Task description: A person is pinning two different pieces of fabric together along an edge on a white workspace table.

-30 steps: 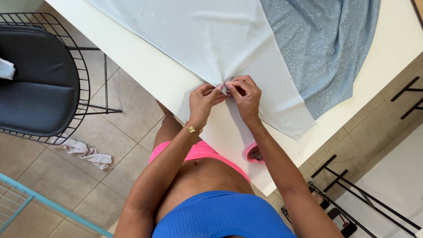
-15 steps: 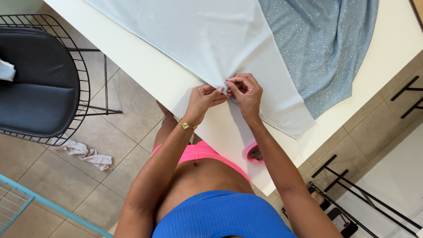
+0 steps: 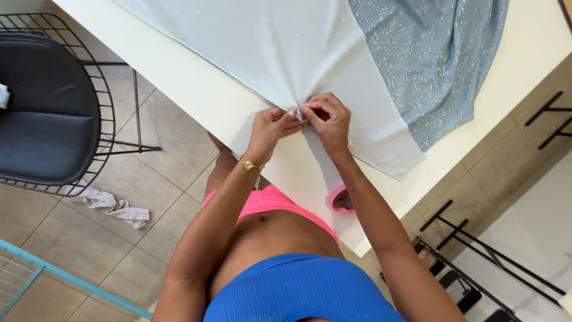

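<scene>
A pale light-blue fabric [image 3: 250, 48] lies spread over a white table [image 3: 179, 89]. My left hand [image 3: 271, 128] and my right hand [image 3: 328, 119] meet at the cloth's near edge and pinch a small gathered fold of it between the fingertips. Creases fan out from that pinch across the cloth. A gold bracelet sits on my left wrist. A second, grey-blue sparkly fabric [image 3: 435, 59] overlaps the pale one on the right.
A pink round object [image 3: 341, 200] sits at the table's near edge by my right forearm. A black wire chair [image 3: 47, 107] stands at the left, a crumpled cloth scrap [image 3: 113, 206] on the tiled floor, black stool frames [image 3: 476, 262] at the right.
Both hands stay pinched on the fold at the same spot; only the fingers shift slightly.
</scene>
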